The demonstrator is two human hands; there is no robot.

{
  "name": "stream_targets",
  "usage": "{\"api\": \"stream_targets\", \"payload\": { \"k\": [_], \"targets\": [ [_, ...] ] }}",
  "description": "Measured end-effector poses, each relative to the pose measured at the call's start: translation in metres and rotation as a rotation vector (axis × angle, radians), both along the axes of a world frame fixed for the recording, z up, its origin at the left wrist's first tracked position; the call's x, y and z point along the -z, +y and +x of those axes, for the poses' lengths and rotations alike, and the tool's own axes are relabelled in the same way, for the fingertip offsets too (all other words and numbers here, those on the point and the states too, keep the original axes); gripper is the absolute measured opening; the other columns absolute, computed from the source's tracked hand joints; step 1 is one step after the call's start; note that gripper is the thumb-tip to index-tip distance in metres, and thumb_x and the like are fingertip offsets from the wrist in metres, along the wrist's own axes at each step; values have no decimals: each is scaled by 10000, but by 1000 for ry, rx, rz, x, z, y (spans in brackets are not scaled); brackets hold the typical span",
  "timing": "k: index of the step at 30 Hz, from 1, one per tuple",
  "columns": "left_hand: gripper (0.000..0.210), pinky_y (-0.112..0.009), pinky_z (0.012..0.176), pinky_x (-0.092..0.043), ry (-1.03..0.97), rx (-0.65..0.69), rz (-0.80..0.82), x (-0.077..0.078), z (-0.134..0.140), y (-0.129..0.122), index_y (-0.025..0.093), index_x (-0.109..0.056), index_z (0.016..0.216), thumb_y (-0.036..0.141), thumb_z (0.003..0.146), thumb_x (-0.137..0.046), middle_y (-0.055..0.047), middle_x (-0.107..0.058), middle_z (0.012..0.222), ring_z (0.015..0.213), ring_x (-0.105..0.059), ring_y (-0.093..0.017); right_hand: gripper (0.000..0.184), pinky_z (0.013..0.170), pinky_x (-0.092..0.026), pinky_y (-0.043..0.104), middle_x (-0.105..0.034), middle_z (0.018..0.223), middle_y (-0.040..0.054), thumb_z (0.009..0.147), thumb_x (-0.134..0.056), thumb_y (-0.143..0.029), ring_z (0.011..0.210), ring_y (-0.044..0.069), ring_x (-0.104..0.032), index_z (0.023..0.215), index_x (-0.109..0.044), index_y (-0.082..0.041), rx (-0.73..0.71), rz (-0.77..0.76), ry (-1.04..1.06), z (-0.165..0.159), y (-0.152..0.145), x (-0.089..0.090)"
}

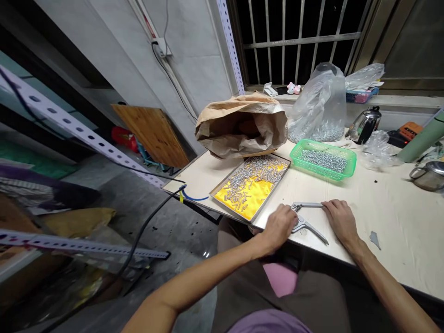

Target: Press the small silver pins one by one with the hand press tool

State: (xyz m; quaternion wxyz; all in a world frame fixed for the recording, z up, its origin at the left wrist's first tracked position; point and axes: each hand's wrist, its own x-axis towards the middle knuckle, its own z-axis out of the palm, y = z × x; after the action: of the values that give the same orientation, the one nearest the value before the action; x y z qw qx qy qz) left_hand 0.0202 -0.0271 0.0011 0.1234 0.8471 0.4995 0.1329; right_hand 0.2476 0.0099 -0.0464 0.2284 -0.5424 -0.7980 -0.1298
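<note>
Near the table's front edge lies a silver pair of spring-loaded shears [307, 224], which look like pruning shears, with their two arms spread apart. The fingers of my left hand [281, 225] are curled around the end by the pivot and hide that part. My right hand [342, 222] pinches the tip of the upper arm. Left of the hands, a shallow tray [261, 213] with a yellow lining [255, 196] holds many small metal pins or screws [239, 182]. Beyond it, a green plastic basket [321, 173] contains more small metal pieces [324, 160].
An open brown paper bag [243, 129] stands behind the tray. A clear plastic bag [319, 106] of metal pieces, a steel kettle [366, 125], a green bottle [421, 136] and a metal cup [430, 175] line the back right. A grey scrap [374, 239] lies right of my right hand.
</note>
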Motion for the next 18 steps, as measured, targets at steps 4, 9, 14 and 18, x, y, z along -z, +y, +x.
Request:
{"api": "stream_targets", "payload": {
  "k": [4,9,14,18],
  "targets": [
    [274,-290,712,-467,186,-236,-337,-17,-13,30,171,-673,833,436,808,-607,-84,-664,894,908,-604,-230,238,703,-344,314,-594,840,71,940,-424,-223,828,213,-451,955,-658,-185,16,-26,3,-2,0,0],
    [260,-273,657,-450,331,-195,-563,-30,1,57,188,-704,792,416,665,-700,-77,-695,825,856,-649,-245,196,700,-342,300,-596,824,56,926,-459,-206,800,200,-445,964,-651,-194,16,-19,-18,-1,-1,-2],
    [239,-268,644,-459,342,-135,-493,-37,7,60,173,-708,749,384,636,-708,-77,-685,733,765,-664,-233,161,691,-344,288,-601,826,40,913,-496,-207,800,184,-458,957,-650,-222,2,-1,-23,0,-1,-2],
    [156,-264,648,-458,308,-138,-398,-35,-5,62,167,-692,682,320,654,-706,-62,-652,646,704,-651,-212,218,670,-339,291,-595,807,35,920,-460,-164,782,182,-463,982,-652,-247,7,-2,-19,-1,-2,-4]
  ]
}}
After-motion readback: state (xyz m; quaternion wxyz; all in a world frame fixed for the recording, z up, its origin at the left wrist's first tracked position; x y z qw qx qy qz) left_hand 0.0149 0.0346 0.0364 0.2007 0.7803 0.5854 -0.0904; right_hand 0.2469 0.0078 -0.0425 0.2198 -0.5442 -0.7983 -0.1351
